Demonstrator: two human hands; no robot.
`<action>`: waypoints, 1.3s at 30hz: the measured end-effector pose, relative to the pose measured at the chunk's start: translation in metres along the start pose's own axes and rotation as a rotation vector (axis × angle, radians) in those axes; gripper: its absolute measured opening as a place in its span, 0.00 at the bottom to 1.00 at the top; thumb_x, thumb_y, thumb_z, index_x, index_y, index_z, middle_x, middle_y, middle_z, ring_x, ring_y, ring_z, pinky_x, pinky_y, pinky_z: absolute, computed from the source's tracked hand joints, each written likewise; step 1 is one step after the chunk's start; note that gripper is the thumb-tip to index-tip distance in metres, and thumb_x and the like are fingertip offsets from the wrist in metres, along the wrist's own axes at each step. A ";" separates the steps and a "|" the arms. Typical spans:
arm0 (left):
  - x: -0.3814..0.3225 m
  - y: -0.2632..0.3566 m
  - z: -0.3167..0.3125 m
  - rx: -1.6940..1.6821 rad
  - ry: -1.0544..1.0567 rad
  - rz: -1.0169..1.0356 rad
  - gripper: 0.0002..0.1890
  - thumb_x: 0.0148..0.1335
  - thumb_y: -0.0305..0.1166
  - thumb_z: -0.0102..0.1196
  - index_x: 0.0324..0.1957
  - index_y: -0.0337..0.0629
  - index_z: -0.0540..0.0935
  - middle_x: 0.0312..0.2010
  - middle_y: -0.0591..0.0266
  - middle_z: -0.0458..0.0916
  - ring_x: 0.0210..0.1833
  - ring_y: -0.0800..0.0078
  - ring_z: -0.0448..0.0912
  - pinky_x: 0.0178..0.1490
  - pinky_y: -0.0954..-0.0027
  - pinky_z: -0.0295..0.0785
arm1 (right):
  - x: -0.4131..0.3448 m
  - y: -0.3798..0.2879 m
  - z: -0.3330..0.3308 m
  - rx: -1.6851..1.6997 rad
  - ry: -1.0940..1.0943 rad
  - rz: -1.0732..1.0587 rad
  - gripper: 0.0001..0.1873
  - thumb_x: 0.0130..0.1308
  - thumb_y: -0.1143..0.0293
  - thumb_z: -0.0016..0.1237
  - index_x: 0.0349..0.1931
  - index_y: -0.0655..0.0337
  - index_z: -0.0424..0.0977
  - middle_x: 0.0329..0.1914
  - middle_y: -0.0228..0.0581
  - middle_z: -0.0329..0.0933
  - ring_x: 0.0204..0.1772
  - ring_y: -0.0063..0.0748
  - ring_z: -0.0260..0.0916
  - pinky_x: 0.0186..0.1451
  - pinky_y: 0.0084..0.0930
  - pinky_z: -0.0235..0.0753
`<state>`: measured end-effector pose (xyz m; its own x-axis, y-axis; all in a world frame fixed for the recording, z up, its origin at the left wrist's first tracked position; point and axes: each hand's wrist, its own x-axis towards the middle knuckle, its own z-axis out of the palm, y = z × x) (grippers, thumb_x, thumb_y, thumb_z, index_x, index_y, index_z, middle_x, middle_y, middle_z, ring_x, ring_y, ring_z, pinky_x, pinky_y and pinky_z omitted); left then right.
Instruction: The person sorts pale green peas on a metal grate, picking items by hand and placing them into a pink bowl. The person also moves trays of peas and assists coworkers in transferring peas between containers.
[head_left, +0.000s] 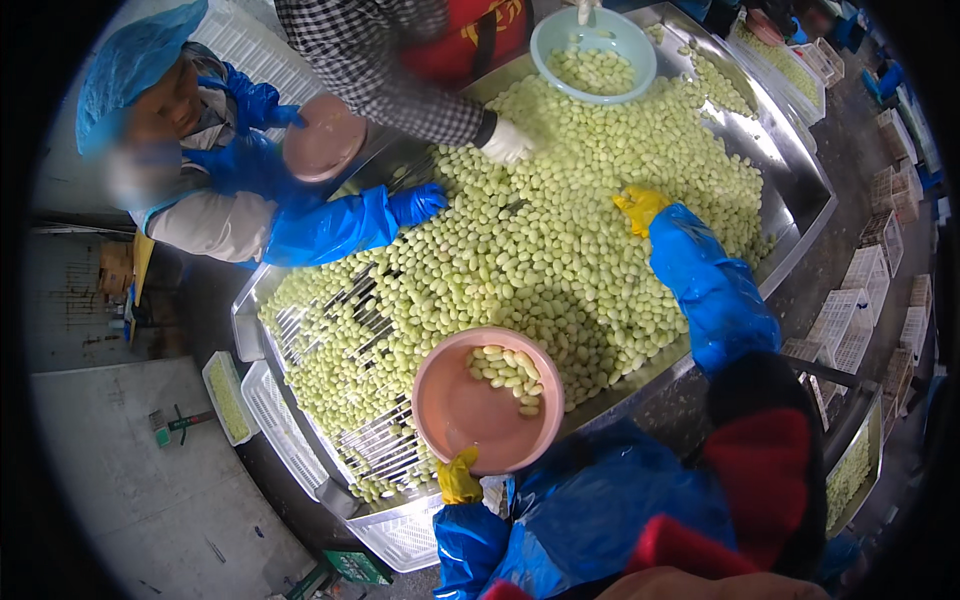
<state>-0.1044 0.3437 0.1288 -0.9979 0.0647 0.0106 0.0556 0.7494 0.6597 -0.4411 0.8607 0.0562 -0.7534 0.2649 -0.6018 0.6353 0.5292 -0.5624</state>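
My left hand (460, 478), in a yellow glove, grips the near rim of a pink plastic basin (465, 427). A small heap of pale green oval fruits (504, 370) lies in the basin's far right part. Beneath and beyond the basin, a thick layer of the same fruits (495, 255) covers a stainless steel sorting table (795, 247). My right hand (641, 208), also yellow-gloved with a blue plastic sleeve, touches the fruits on the table's right side. Its fingers point left and are partly curled; whether a fruit is in them is hidden.
Across the table, a co-worker's white-gloved hand (507, 141) and another's blue-gloved hand (417, 204) reach over the fruits. A light blue basin (592, 88) and a second pink basin (326, 138) are there too. Metal slats (386, 442) show at left; white crates (844, 322) line the right.
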 end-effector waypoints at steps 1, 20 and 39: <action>0.007 0.005 0.003 -0.035 -0.001 -0.040 0.15 0.48 0.20 0.62 0.41 0.42 0.86 0.40 0.42 0.83 0.43 0.48 0.82 0.48 0.56 0.77 | -0.008 -0.001 -0.009 0.019 0.017 0.037 0.26 0.68 0.54 0.53 0.61 0.56 0.67 0.37 0.42 0.81 0.19 0.32 0.68 0.23 0.34 0.71; -0.006 -0.009 -0.019 -0.863 0.125 -0.935 0.25 0.51 0.24 0.57 0.54 0.37 0.76 0.49 0.50 0.79 0.49 0.53 0.80 0.50 0.55 0.78 | -0.098 0.069 -0.006 -0.264 0.173 -0.583 0.17 0.69 0.54 0.49 0.46 0.59 0.74 0.29 0.41 0.77 0.26 0.32 0.76 0.31 0.30 0.76; -0.009 0.010 -0.007 -0.800 0.130 -0.810 0.19 0.50 0.24 0.62 0.48 0.40 0.80 0.49 0.46 0.80 0.48 0.51 0.81 0.50 0.56 0.79 | 0.028 -0.010 -0.001 -0.682 0.139 -0.208 0.17 0.71 0.59 0.41 0.53 0.56 0.76 0.42 0.44 0.81 0.46 0.41 0.79 0.49 0.39 0.78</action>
<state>-0.0948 0.3459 0.1409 -0.7294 -0.3488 -0.5885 -0.5964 -0.0971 0.7968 -0.4688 0.8640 0.0458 -0.8906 0.1800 -0.4176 0.2635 0.9527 -0.1513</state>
